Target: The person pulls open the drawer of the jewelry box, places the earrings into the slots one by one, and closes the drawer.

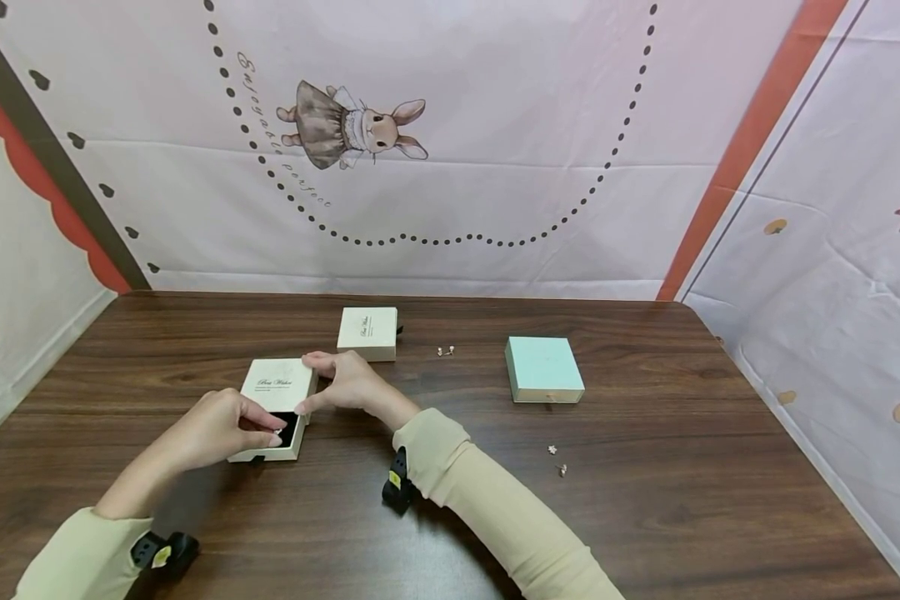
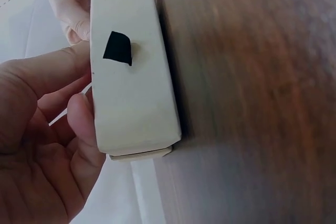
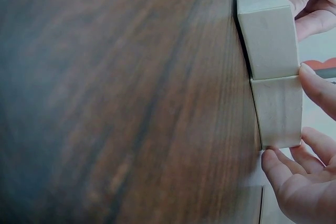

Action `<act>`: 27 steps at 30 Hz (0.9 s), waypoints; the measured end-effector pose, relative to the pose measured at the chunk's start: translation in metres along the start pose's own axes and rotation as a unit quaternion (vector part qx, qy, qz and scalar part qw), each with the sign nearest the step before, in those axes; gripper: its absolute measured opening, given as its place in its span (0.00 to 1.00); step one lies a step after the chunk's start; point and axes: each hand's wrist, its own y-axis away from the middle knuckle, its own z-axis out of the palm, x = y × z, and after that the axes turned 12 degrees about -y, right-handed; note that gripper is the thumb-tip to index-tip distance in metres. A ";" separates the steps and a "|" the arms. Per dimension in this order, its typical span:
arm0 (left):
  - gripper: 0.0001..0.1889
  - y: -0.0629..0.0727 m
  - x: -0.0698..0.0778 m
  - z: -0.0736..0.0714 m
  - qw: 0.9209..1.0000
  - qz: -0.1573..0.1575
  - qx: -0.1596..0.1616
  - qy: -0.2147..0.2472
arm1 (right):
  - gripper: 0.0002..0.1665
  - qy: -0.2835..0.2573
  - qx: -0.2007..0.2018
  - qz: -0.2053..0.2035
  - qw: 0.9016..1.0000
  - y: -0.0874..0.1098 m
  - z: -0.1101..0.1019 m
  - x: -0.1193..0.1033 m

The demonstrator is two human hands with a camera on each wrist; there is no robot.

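Observation:
A cream drawer-style jewelry box (image 1: 277,379) with dark lettering lies at the left of the table. Its drawer (image 1: 267,455), lined in black, is pulled out toward me; a black ribbon tab (image 2: 118,48) shows on the drawer's front. My left hand (image 1: 213,429) reaches over the drawer, thumb and index tips pinching a tiny shiny earring (image 1: 278,431) at the black lining. The earring is mostly hidden by these fingertips. My right hand (image 1: 352,385) grips the box's outer sleeve (image 3: 278,111) at its right side, fingers at the back corner and thumb near the drawer.
Behind stands a second cream box (image 1: 367,329), closed, with a dark tab at its right. Two small earrings (image 1: 446,351) lie beside it. A mint-green box (image 1: 544,367) is at the right, and two more small earrings (image 1: 552,450) lie nearer me.

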 end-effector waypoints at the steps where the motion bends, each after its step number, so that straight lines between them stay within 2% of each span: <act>1: 0.07 0.000 0.000 0.000 1.000 0.001 -0.003 -0.001 | 0.44 0.001 0.000 -0.001 1.000 0.000 0.000 0.000; 12: 0.06 -0.001 -0.001 -0.002 1.000 0.013 -0.024 -0.009 | 0.44 -0.005 0.002 -0.002 1.000 0.001 0.000 -0.001; 18: 0.06 -0.001 -0.001 -0.002 1.000 0.006 -0.029 -0.007 | 0.44 -0.010 0.001 -0.003 1.000 0.001 0.001 -0.001; 22: 0.06 -0.001 0.000 -0.002 1.000 0.004 -0.023 -0.006 | 0.44 -0.015 0.002 -0.001 1.000 0.000 0.001 0.000; 27: 0.06 -0.002 0.000 0.000 1.000 0.000 0.001 0.000 | 0.44 -0.007 0.005 0.002 1.000 -0.001 0.001 0.000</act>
